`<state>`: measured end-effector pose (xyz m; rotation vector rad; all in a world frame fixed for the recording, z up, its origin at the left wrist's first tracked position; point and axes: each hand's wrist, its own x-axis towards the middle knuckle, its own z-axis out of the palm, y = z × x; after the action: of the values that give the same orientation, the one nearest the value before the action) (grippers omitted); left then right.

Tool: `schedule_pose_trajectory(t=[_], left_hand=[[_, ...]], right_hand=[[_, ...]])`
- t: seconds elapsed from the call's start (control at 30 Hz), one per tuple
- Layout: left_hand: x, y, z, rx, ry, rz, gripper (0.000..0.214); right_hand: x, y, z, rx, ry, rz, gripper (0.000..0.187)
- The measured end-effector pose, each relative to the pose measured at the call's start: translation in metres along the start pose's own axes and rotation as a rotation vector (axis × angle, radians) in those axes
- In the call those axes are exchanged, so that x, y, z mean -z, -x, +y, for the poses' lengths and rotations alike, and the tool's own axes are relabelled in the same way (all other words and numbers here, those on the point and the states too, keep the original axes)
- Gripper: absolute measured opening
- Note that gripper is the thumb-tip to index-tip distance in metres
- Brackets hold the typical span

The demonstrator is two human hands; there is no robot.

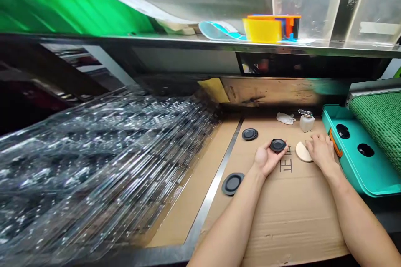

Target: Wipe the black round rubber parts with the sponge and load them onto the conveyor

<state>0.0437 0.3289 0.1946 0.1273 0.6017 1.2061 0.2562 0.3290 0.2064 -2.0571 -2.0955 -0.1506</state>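
My left hand (266, 159) holds a small black round lid-like disc (277, 145), palm up, with the fingers curled around its edge. A flat beige round pad (302, 152) lies on the cardboard, and the curled fingers of my right hand (322, 150) grip its right edge. Beyond the left hand sits a small stack of black round discs (249, 134). A larger black disc with a raised ring (233, 184) lies beside my left forearm. Behind the pad stands a small white bottle (307, 122) with a metal top, next to a crumpled white tissue (285, 118).
Stacked clear plastic trays (125, 167) fill the left side. A teal bin (354, 167) with black round pieces stands at the right, beside a green conveyor belt (380, 121). Above, a metal shelf (188, 44) carries a yellow container (262, 30). Cardboard (282, 217) covers the worktop.
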Motion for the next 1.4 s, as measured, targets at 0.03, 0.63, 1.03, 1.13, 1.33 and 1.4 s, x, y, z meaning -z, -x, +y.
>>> schedule_pose_trajectory(t=[0.03, 0.63, 1.03, 1.13, 1.33, 1.4], left_hand=[[-0.001, 0.000, 0.001, -0.011, 0.030, 0.012, 0.026], [0.003, -0.007, -0.032, -0.050, -0.032, -0.130, 0.034], [0.004, -0.024, -0.030, -0.079, 0.073, -0.103, 0.039], [0.004, -0.024, -0.027, -0.071, 0.072, -0.106, 0.040], [0.006, -0.025, -0.022, -0.049, 0.053, -0.160, 0.037], [0.007, -0.025, -0.023, -0.062, 0.028, -0.173, 0.032]], right_hand=[[0.001, 0.002, -0.003, 0.078, -0.021, -0.030, 0.041], [-0.023, 0.030, -0.092, 0.275, -0.417, 0.163, 0.036], [-0.034, 0.018, -0.072, 0.422, -0.270, 0.268, 0.040], [-0.037, 0.012, -0.067, 0.404, -0.294, 0.299, 0.041], [-0.036, 0.004, -0.060, 0.430, -0.522, 0.230, 0.045], [-0.032, 0.004, -0.057, 0.285, -0.600, 0.218, 0.056]])
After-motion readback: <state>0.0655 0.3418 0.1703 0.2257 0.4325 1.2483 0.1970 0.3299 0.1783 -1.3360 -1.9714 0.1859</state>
